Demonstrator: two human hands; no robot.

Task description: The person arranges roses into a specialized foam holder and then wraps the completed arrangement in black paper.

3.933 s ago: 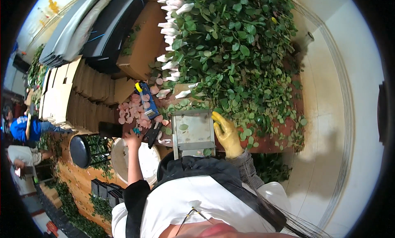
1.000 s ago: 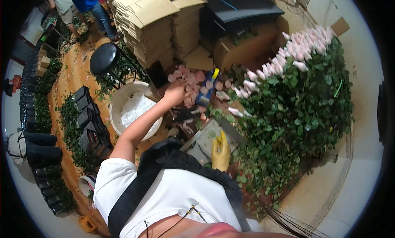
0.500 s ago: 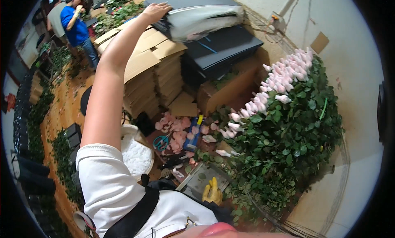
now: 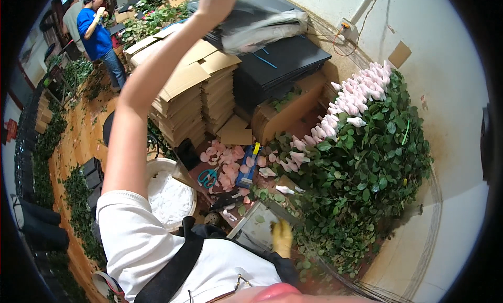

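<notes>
My bare left hand (image 4: 216, 3) is raised at the top edge, partly blurred, its fingers curled. It is at the corner of a pile of dark sheets (image 4: 270, 3) part-wrapped in clear plastic (image 4: 267, 33); what it grips, if anything, is hidden. My right hand (image 4: 283, 239), in a yellow glove, is low in front of me with fingers stretched upward, slightly smeared, and nothing visible in them. It is over the right side of a grey metal-framed board (image 4: 257, 224), beside a big heap of leafy rose stems (image 4: 356, 182) whose pale pink blooms wear white sleeves (image 4: 356, 93).
Flattened cardboard stacks (image 4: 183, 83) and black sheets (image 4: 283, 62) stand ahead. A white bucket (image 4: 170, 195) holds white netting. Teal scissors (image 4: 208, 178), a blue tool (image 4: 247, 167) and pink petals (image 4: 228, 159) lie between. A person in blue (image 4: 97, 36) stands far left.
My left hand has lifted from the wrapped dark pile, up and to the right, its fingers now curled. The pile's plastic has shifted. My gloved right hand has moved a little right.
</notes>
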